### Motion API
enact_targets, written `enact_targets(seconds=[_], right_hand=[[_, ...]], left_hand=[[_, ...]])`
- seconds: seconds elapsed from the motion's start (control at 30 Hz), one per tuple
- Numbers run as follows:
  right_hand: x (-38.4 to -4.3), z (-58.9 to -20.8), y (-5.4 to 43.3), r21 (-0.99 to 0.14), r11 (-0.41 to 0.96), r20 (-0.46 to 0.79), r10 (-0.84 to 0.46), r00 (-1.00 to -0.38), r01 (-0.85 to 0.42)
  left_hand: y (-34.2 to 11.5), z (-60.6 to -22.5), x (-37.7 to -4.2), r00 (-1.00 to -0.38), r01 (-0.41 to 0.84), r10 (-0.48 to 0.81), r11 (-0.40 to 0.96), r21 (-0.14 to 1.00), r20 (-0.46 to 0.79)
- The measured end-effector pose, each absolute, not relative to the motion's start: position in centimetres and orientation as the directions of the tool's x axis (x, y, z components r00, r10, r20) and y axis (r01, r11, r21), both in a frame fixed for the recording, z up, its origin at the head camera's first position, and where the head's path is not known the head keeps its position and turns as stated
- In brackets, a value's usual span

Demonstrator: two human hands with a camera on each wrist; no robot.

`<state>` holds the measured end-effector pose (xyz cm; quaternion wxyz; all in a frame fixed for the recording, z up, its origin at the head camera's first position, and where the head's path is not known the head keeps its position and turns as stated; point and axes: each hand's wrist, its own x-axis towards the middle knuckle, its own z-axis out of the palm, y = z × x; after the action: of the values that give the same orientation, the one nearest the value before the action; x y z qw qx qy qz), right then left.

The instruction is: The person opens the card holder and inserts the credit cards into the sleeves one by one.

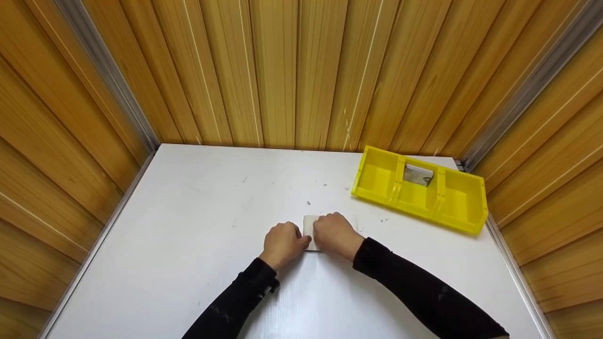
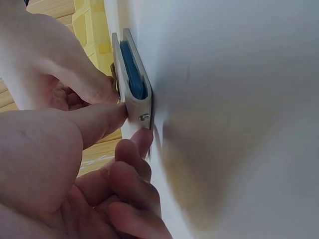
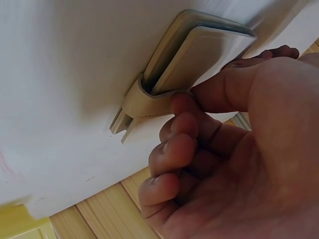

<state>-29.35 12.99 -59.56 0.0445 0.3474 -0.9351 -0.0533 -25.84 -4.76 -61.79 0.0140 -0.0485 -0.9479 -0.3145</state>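
A small cream-white wallet is between both hands at the middle of the white table. In the left wrist view its folded edge shows a metal snap and something blue inside. My left hand pinches the wallet's near left edge between thumb and finger. From the right, my right hand pinches the end of a strap that wraps round the wallet, its other fingers curled. In the head view the right hand hides part of the wallet.
A yellow three-compartment tray stands at the back right of the white table. Its middle compartment contains a small grey-white box. Wood-patterned walls enclose the back and sides. Small dark marks dot the tabletop.
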Motion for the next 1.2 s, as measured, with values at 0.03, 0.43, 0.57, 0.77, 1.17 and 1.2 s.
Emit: enact_targets(seconds=[0.03,0.43,0.57,0.77,1.17,1.2], right_hand=[[-29.3,-59.6,13.0,0.143,0.749,0.044,-0.657,-0.752,-0.647],[-29.1,-60.2,12.7,0.242,0.710,0.078,-0.694,-0.716,-0.662],[-29.4,-60.3,12.8,0.267,0.694,0.092,-0.709,-0.699,-0.669],[-29.5,-60.4,13.1,0.230,0.704,0.042,-0.697,-0.716,-0.672],[-29.6,-60.6,14.1,0.029,0.755,0.091,-0.654,-0.751,-0.655],[-29.6,-60.7,14.3,0.001,0.758,0.103,-0.649,-0.754,-0.652]], left_hand=[[-4.8,-61.8,-25.8,-0.995,0.098,0.083,0.797,0.596,0.053],[-4.6,-62.2,-25.9,-0.997,0.079,0.079,0.797,0.599,0.027],[-4.7,-62.3,-26.0,-0.995,0.104,0.083,0.800,0.591,0.063],[-4.7,-62.5,-26.0,-0.994,0.106,0.088,0.797,0.595,0.059],[-4.9,-62.0,-26.0,-0.994,0.102,0.104,0.782,0.615,0.032],[-4.9,-62.0,-26.0,-0.994,0.104,0.103,0.785,0.611,0.037]])
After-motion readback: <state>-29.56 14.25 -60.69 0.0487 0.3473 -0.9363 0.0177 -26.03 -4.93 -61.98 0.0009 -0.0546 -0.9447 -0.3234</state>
